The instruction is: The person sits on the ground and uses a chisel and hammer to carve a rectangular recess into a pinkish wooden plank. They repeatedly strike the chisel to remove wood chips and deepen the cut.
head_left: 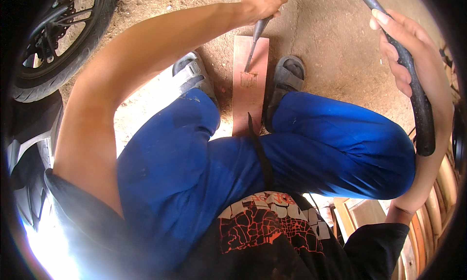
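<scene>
Seated person, seen from above: the left hand [260, 3] is closed around the upper end of a slim grey metal chisel [255, 42], whose tip rests in a shallow rectangular recess cut into a narrow reddish wooden plank [250, 102] lying on the sandy dirt ground [331, 41]. The plank lies between 2 feet in grey strapped sandals [287, 80], its near end hidden under blue trousers. The right hand [413, 56], raised well to the right, is wrapped around a dark curved hammer handle [421, 109]; a black motorcycle tyre [63, 41] stands at upper left.
</scene>
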Demonstrator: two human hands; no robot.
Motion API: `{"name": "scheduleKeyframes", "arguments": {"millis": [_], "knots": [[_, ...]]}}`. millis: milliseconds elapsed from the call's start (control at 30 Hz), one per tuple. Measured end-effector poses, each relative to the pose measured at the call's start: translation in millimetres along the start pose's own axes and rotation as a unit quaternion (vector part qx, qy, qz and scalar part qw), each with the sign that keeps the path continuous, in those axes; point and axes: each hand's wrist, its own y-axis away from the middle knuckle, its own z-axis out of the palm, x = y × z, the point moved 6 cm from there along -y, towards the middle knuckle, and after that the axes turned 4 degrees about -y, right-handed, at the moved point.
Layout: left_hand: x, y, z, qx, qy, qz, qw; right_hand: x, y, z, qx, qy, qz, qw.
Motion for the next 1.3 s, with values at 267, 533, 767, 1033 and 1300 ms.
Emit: {"name": "scheduleKeyframes", "arguments": {"millis": [267,533,767,1033,1300], "knots": [[9.0,11.7,3.8,0.001,-0.05,0.04,0.998,-3.7,-12.8,1.0,-0.035,-0.098,0.014,0.995],[7.9,27.3,-19.0,-0.017,-0.025,0.004,1.0,-17.1,-26.6,14.2,-0.03,-0.193,-0.022,0.98],[6.6,43.9,-25.0,0.007,0.01,-0.004,1.0,-13.4,-32.2,36.8,-0.113,-0.173,0.054,0.977],[9.1,42.1,-23.1,0.003,0.057,-0.007,0.998,-49.4,-33.3,21.7,0.032,-0.176,-0.124,0.976],[-5.8,34.2,-13.6,-0.022,0.036,0.002,0.999,-36.8,-39.1,36.9,-0.055,-0.084,0.022,0.995]]}}
